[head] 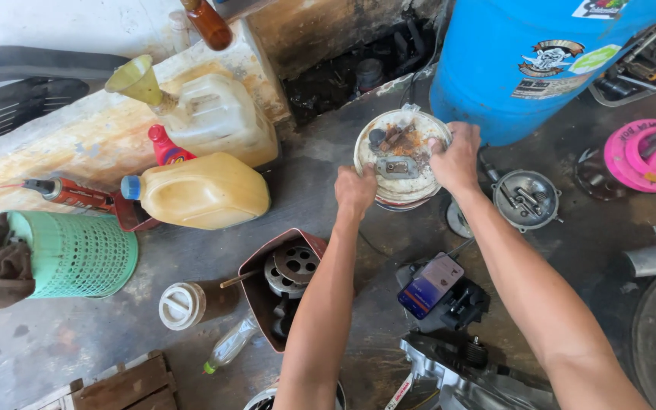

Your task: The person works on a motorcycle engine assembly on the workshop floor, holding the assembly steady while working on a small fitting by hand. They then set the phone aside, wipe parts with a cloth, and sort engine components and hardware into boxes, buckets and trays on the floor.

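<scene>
Both bare arms stretch forward, the left hand curled closed, the right hand clamped, fingers bent.

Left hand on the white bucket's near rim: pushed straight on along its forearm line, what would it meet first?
Likely the rusty metal parts inside the round white bucket that the left hand grips; depth is unclear.

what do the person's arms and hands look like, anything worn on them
Both arms are bare from where they enter the picture down to the fingers: no sleeves, gloves, watch or rings show. The left hand and right hand are uncovered, on lean forearms. No markings are visible on them.
</scene>
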